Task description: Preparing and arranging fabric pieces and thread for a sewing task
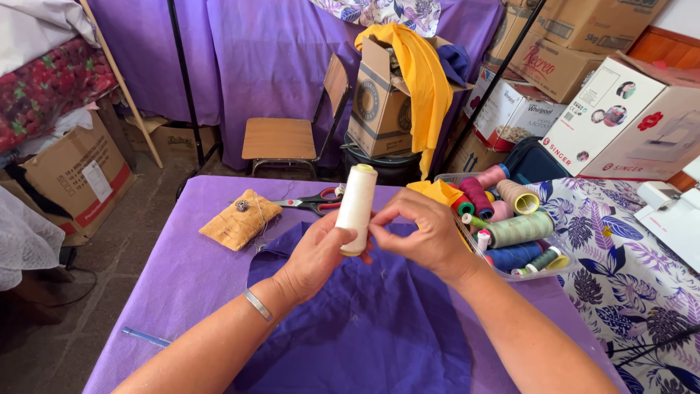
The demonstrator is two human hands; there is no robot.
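At frame centre, the left hand point(315, 255) was wrapped around the base of an upright cream thread cone point(356, 207). The right hand point(426, 233) pinched together beside the cone, possibly on a thread end. Beneath lay purple fabric point(364, 328); red-handled scissors point(315, 200) sat just behind.

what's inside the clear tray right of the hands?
The clear tray holds thread spools lying piled: pale green, blue, pink, maroon, tan, plus small ones. A yellow cloth covers its near-left corner. The right hand hides the left edge, and lower spools are covered.
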